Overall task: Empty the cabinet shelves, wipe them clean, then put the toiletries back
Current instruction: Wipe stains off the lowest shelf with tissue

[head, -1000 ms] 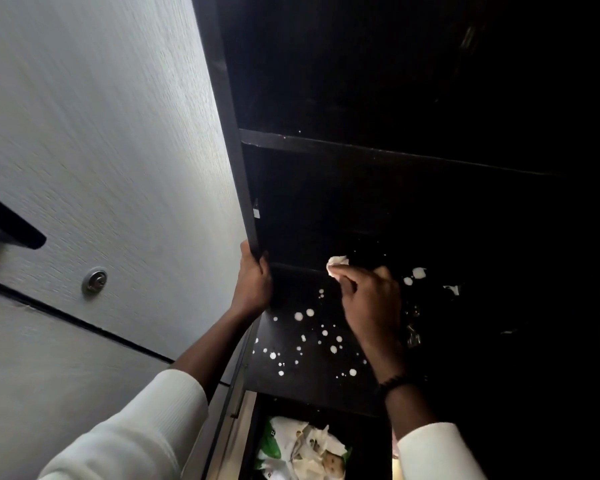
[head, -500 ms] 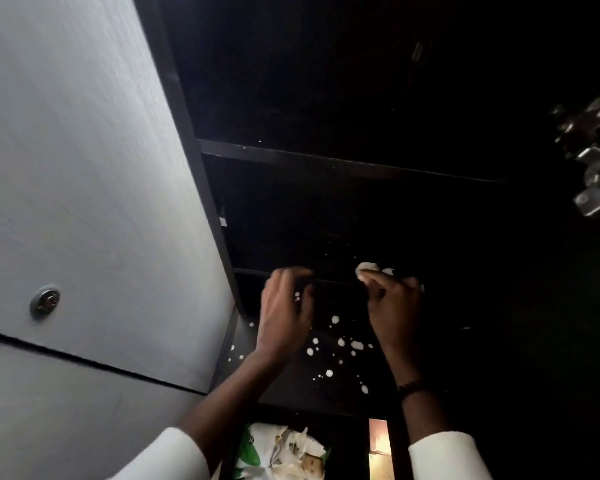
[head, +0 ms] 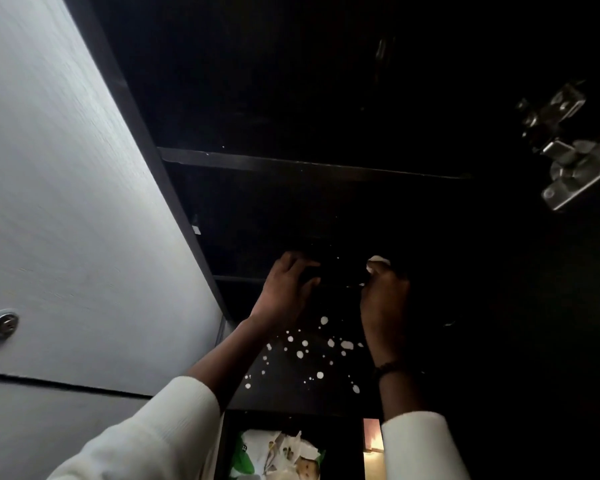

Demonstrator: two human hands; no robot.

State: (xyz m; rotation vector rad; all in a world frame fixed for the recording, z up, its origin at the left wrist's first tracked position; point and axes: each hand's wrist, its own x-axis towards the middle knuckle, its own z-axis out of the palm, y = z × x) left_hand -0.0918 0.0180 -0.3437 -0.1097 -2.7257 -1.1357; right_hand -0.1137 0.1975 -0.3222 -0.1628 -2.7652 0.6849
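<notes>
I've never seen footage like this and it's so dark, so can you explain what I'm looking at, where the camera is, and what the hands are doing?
No machine here: a person wears a camera on their head, looking into a dark open cabinet. The pale panel on the left is a neighbouring door; the metal piece at upper right is a hinge. The right hand pinches a small white wad, probably tissue for wiping. The left hand reaches onto the shelf, fingers curled; whether it holds anything is too dark to tell. White spots dot the shelf below the hands.
</notes>
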